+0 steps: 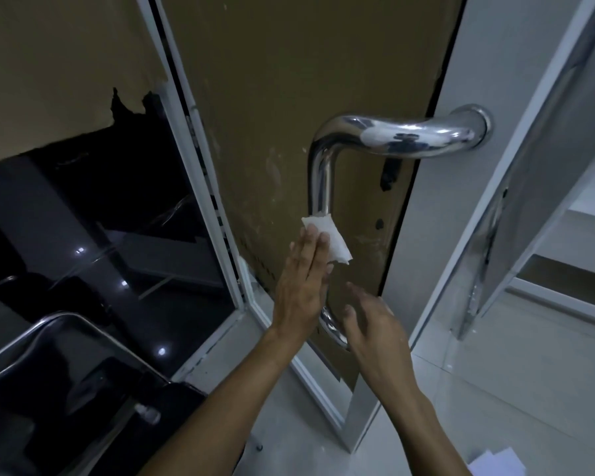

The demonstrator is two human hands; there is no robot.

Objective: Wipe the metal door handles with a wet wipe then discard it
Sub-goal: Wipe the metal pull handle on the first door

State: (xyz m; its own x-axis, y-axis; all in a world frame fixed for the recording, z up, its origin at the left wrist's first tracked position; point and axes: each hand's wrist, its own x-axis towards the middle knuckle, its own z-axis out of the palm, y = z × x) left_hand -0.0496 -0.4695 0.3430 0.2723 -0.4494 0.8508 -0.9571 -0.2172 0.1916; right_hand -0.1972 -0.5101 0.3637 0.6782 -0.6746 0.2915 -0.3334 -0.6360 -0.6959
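Note:
A chrome U-shaped door handle [318, 173] is fixed to a door [272, 97] whose pane is covered in brown paper. A white wet wipe [334, 240] is wrapped against the handle's vertical bar, about halfway down. My left hand [299, 290] lies along the bar with flat fingers and presses the wipe onto it. My right hand [375, 331] hovers just right of the bar's lower bend, fingers spread and holding nothing. My hands hide the bar's lower stretch.
A black chair with a chrome frame [66, 372] stands at the lower left, behind a glass panel. A second aluminium door leaf [529, 166] stands ajar on the right. White papers [495, 465] lie on the pale floor at the lower right.

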